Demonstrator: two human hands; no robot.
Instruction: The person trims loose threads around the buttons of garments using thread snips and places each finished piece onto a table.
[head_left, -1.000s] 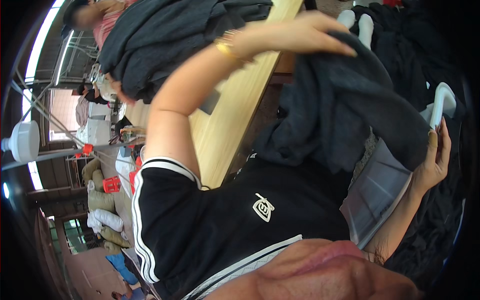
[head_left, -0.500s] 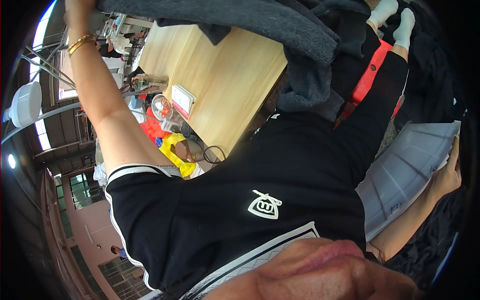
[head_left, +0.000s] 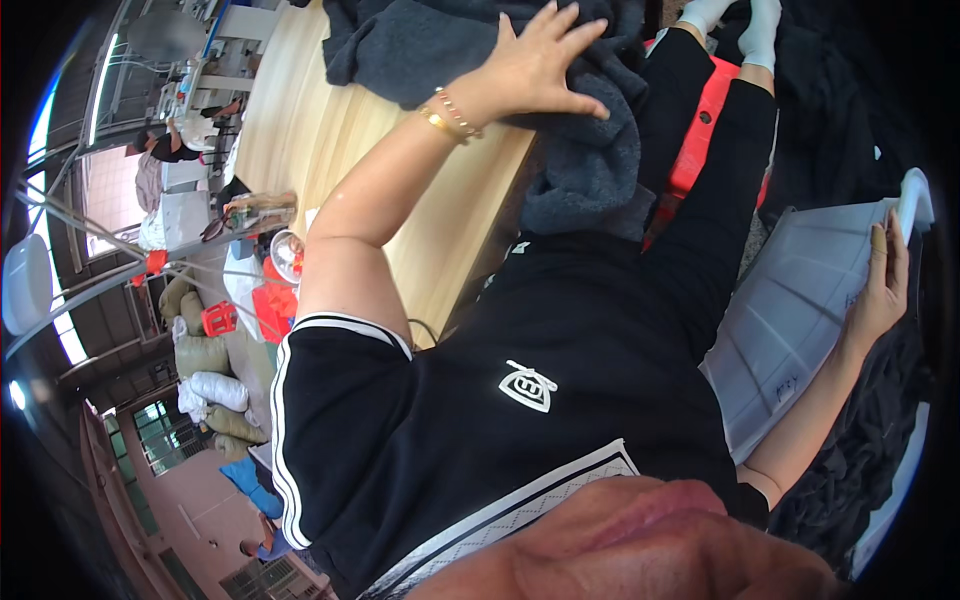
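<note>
Grey fleece cloth [head_left: 560, 120] lies bunched at the near end of the wooden counter [head_left: 330, 130], part of it drooping over the edge toward the person's lap, so it looks not yet smoothed out. The left hand [head_left: 535, 65] rests on it with fingers spread, gripping nothing, while the right hand [head_left: 880, 285] closes its grip on a pale gridded sheet [head_left: 800, 320] well apart. Dark cloth [head_left: 850, 110] heaps beyond the red stool [head_left: 705, 125], and sacks [head_left: 215, 390] crowd the floor.

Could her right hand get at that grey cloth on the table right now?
Probably not at once: the right hand is holding a white sheet off to the side, while the left hand already rests on the grey cloth.
</note>
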